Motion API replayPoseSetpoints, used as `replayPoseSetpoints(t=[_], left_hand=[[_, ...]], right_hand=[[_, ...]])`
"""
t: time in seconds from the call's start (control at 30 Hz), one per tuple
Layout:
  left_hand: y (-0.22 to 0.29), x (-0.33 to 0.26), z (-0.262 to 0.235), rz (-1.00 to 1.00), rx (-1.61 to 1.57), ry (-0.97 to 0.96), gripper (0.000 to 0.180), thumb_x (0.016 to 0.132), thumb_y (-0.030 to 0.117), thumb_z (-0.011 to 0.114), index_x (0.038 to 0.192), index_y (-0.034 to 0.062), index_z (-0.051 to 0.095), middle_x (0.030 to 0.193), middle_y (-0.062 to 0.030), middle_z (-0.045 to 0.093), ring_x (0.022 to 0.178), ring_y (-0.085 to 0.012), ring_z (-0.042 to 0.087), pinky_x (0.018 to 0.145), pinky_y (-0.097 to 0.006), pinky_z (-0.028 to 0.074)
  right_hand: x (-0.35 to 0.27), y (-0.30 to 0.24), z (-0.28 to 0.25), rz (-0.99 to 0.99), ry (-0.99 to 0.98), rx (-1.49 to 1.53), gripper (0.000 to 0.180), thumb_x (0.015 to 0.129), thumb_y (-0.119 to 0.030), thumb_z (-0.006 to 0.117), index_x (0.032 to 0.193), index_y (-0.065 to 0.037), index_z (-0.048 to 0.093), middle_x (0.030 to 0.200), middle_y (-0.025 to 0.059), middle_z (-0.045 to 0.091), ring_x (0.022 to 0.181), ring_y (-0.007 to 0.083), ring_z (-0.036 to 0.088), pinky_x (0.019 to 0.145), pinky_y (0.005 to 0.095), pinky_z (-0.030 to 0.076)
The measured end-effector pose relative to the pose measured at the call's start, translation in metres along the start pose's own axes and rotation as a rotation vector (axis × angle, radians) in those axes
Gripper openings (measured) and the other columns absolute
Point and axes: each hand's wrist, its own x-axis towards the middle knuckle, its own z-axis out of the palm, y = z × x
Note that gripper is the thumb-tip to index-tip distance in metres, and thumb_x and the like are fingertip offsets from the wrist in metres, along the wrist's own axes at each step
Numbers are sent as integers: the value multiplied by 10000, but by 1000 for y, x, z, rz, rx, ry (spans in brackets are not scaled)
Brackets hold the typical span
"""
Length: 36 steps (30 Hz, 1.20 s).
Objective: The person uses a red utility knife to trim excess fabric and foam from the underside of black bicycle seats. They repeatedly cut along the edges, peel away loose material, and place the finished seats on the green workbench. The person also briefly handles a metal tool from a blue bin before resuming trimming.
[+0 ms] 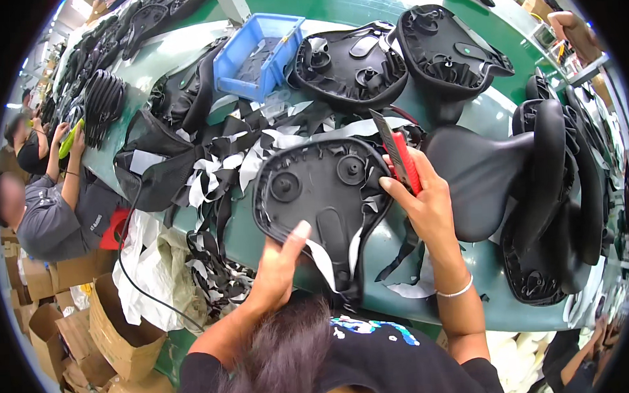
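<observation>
Workbench (363, 8) first, since it's the biggest thing here: green top, long, curving off with the fisheye, and buried in black bike saddles. We count at least 3 saddles stacked on edge at the right (557, 188), plus 2 more lying underside-up at the back (355, 67). Those look already covered, cover pulled over the rim and fixed in pleats, so we'd guess they're the finished pile.

Next down is the saddle in hand (321, 196), flipped underside-up near the bench's front edge, right in front of us. Its rim looks wrapped for most of the way round, but loose black and white flaps hang off the narrow end near us, so we'd say trimming is partly done, with the nose left.

Scrap strips (223, 165) in black and white are heaped just left of it, touching the saddle's edge. A blue plastic bin (257, 53) sits behind the heap.

Our left hand (279, 263) is open-ish, thumb up against the saddle's near rim, steadying it. Our right hand (425, 199) is closed around a red-handled cutter (402, 159), blade pointing up and away at the saddle's right edge.

A co-worker in grey (48, 219) sits far left.
</observation>
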Motion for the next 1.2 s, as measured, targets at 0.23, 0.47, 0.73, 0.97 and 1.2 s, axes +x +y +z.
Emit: replayPoseSetpoints(t=[0.23,0.47,0.73,0.97,1.2], left_hand=[[23,-1,-11,5,-81,-11,543,835,45,666,1319,26,420,1223,-126,554,1104,-237,557,976,-370,442],[77,30,-33,132,383,-247,604,837,143,678,1337,-25,384,1227,-136,547,1111,-217,543,976,-357,434],[101,56,-24,205,644,-408,694,811,147,699,1370,-37,332,1249,-163,545,1148,-216,528,1002,-354,411],[101,63,-27,162,593,-396,707,800,183,725,1360,-45,357,1253,-162,543,1150,-215,526,996,-358,407],[70,43,-40,162,474,-227,728,801,204,749,1362,-41,355,1241,-153,549,1148,-210,524,1002,-354,399]], right_hand=[[-31,14,11,-106,-105,-98,473,800,-133,700,1230,-20,540,908,92,628,792,178,595,770,286,480],[-42,16,-9,-380,-105,-370,603,809,-40,662,1362,-110,433,862,106,615,609,233,579,550,305,498],[8,2,-6,-612,-155,-807,581,791,-38,592,1337,-223,522,705,35,439,544,182,496,501,324,434],[-11,10,-7,-427,-297,-882,646,803,-26,539,1407,-210,405,727,113,470,556,272,544,478,377,446],[-62,2,13,-143,-305,-779,665,855,-39,575,1458,-93,297,703,156,534,538,340,532,512,426,438]])
